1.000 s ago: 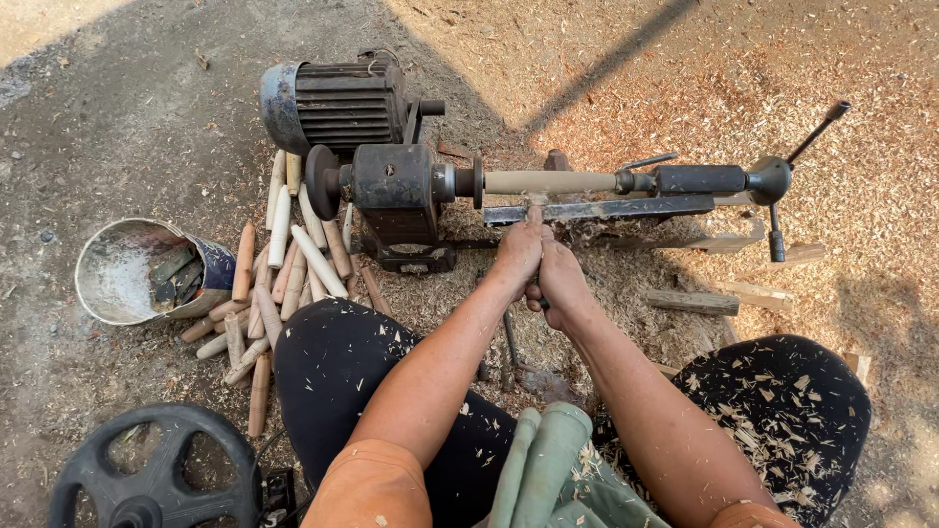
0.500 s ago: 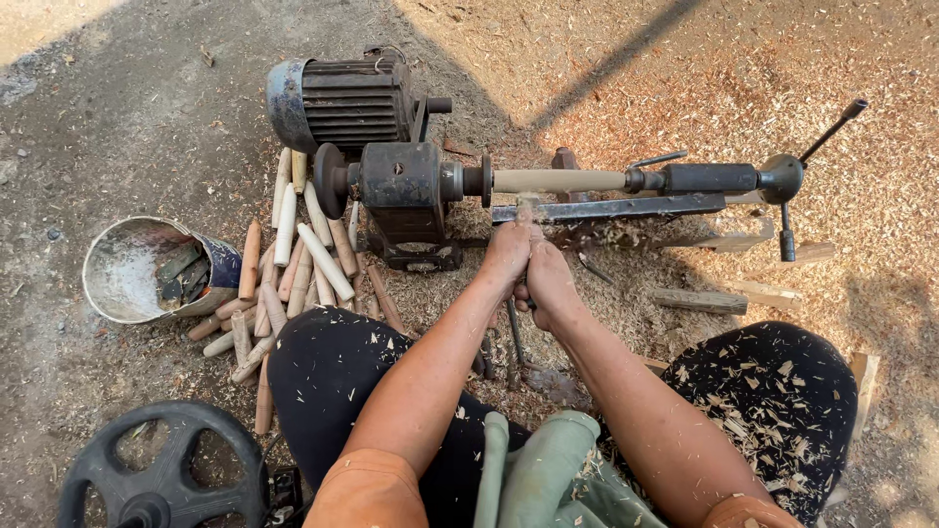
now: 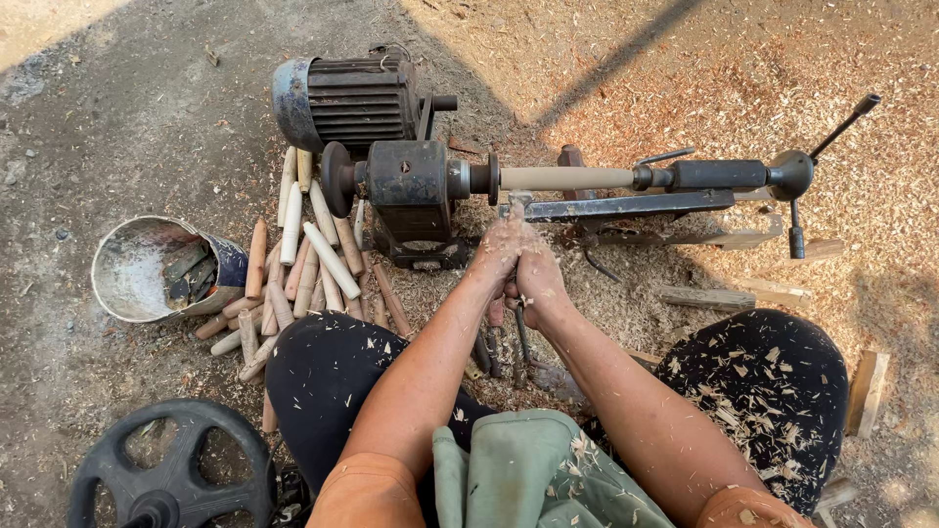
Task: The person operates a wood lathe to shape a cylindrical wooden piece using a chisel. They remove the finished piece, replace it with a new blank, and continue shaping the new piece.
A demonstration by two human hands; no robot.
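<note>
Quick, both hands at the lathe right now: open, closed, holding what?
Left hand: closed, gripping a tool handle together with the other hand.
Right hand: closed, clasped on the same handle, beside the left.

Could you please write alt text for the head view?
Both hands, left and right, clasp a tool against a wooden rod mounted in a small lathe. Turned pegs, a bucket and shavings surround it.

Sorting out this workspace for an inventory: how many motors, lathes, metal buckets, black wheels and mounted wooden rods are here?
Electric motor: 1
Lathe: 1
Wooden rod mounted on the lathe: 1
Metal bucket: 1
Black wheel: 1
Total: 5
The loose turned sticks overlap too much to count.
</note>
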